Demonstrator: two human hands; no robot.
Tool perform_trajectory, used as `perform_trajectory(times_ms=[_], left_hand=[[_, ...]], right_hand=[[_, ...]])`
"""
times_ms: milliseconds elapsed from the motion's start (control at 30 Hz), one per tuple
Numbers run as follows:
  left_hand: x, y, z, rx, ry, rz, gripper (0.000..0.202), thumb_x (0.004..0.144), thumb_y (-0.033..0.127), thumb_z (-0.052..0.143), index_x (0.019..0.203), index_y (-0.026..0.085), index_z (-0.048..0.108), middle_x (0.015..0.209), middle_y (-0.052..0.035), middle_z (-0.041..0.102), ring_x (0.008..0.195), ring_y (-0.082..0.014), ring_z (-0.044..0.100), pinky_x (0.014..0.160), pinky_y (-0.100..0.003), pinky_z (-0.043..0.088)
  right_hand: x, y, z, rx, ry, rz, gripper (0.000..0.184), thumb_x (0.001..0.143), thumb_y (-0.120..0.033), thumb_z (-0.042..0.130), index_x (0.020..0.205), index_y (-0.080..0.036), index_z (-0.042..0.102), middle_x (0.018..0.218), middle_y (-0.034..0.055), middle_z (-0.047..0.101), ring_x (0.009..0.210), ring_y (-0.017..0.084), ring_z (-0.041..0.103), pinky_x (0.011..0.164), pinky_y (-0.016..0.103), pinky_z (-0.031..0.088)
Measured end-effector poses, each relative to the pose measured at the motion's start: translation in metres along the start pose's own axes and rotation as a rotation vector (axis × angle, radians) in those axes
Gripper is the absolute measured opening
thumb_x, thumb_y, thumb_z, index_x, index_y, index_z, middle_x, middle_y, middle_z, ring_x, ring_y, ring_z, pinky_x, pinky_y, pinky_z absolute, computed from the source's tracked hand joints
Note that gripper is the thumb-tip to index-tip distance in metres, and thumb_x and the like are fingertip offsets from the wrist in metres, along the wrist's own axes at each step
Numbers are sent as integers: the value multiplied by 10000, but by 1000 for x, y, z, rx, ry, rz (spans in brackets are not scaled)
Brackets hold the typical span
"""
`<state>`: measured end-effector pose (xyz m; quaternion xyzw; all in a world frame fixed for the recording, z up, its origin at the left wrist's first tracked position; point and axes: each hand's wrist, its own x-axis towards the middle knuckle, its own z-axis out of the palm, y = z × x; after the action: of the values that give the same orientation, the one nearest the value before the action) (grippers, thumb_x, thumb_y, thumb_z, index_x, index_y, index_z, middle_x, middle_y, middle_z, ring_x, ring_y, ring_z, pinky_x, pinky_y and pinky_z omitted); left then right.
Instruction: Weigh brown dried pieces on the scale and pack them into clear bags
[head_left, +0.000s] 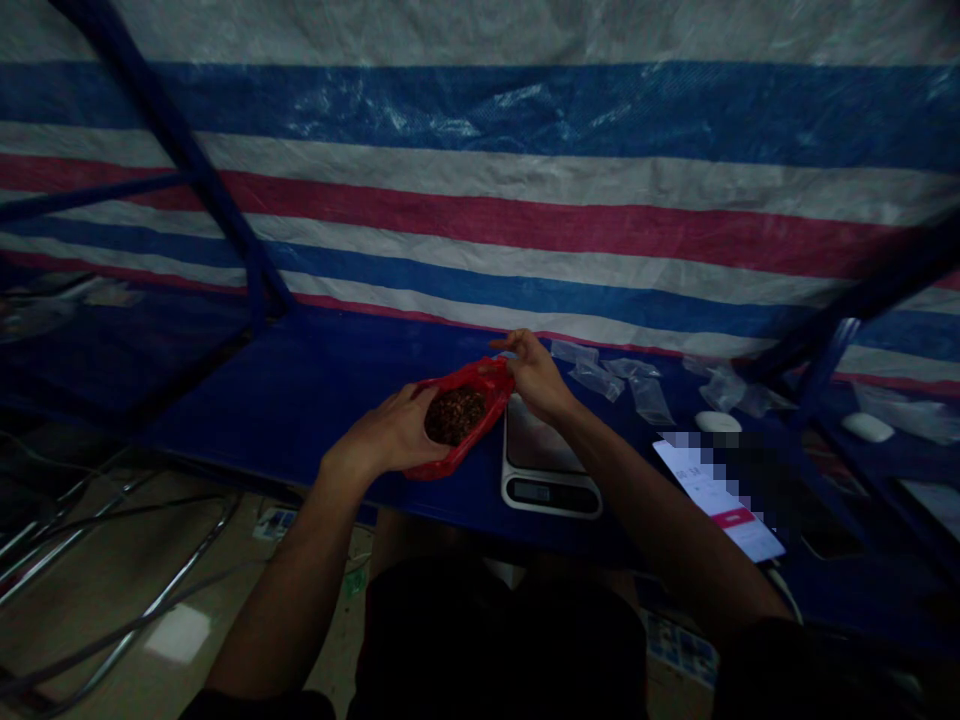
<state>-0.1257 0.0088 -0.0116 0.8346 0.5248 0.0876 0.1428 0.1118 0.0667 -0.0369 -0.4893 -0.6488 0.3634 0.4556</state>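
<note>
A red plastic bag (480, 425) with its mouth spread wide shows small dark brown bits (454, 412) inside, too small to name. My left hand (394, 430) grips the bag's left side, with the thumb at the rim. At the bag's upper right edge, my right hand (531, 372) pinches the red plastic between its fingers. Just right of the bag lies a kitchen scale (551, 490) with a metal plate and a small display. My right forearm passes over the scale's right part.
Several small clear plastic bags (596, 378) lie along the table's back. To the right are a lit tablet or phone screen (712, 500) and a white oval object (718, 423). The blue table (247, 400) meets a striped tarp (487, 220); blue metal posts (187, 160) slant up on both sides.
</note>
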Motion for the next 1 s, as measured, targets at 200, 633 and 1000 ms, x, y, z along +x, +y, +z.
perform_trajectory(times_ms=[200,633,1000], left_hand=[[24,8,-5,70,26,178,470,929,279,495,1375,193,615,1390,-125,640,1307,-281,584,1140,-415,429],[61,-23,18,0,-14,62,381,907,228,476,1183,189,737,1218,-143,746,1167,-275,682,1059,-385,484],[80,-22,24,-46,132,15,297,1020,268,450,1190,170,673,1196,-135,734,1128,-257,680,989,-373,500]], right_hand=[[2,-13,4,-607,-170,-111,324,836,-32,419,894,-138,719,1078,148,696,1038,250,647,952,382,508],[-13,-29,7,-1123,-361,-378,427,1029,-454,486,1057,-114,742,1191,212,681,1121,335,624,926,440,489],[-6,-33,5,-1293,-494,-341,311,982,-62,435,1112,-85,717,1172,210,707,1074,297,675,849,385,534]])
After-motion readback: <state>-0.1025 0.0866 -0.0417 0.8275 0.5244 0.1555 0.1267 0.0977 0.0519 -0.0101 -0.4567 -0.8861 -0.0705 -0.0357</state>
